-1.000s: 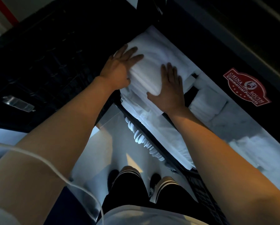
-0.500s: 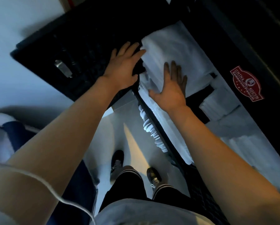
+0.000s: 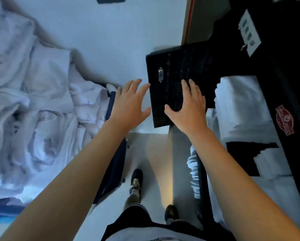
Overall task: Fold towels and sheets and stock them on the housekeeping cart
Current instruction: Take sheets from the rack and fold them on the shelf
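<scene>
Both the left hand (image 3: 130, 105) and right hand (image 3: 187, 105) hang spread and empty, folded towels (image 3: 239, 105) already stacked on the housekeeping cart (image 3: 295, 94), while what looks like unfolded linen (image 3: 34, 105) remains heaped on the bed.

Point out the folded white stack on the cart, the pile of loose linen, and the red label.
Folded white stack (image 3: 239, 101), head view, on its flat top.
Pile of loose linen (image 3: 32, 101), head view, on its crumpled middle.
Red label (image 3: 285, 120), head view, at the label's centre.
</scene>
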`<action>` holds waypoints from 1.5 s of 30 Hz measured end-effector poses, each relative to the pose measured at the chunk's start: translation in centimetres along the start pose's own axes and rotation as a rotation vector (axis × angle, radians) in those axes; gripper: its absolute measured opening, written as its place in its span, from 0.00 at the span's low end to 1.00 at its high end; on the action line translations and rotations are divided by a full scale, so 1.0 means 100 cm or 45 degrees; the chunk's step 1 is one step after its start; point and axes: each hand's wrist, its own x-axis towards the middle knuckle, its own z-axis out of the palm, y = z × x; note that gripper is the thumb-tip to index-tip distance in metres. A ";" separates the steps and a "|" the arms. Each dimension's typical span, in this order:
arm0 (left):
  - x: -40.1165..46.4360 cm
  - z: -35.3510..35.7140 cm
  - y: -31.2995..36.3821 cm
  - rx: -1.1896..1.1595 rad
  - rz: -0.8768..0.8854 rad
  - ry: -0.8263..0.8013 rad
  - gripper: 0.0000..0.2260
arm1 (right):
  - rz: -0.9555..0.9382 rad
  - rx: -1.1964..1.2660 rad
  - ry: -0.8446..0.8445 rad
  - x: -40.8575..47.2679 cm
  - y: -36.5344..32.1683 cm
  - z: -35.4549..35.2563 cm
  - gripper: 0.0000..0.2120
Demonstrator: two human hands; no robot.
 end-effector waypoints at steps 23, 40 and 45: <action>-0.345 -0.314 -0.212 0.351 -0.932 0.718 0.29 | -1.218 0.520 -0.121 -0.083 -0.447 -0.031 0.40; -0.603 -0.475 -0.315 0.682 -1.307 0.988 0.29 | -1.724 0.807 -0.126 -0.255 -0.739 -0.012 0.38; -0.648 -0.506 -0.333 0.752 -1.377 1.031 0.29 | -1.808 0.894 -0.125 -0.279 -0.797 -0.011 0.37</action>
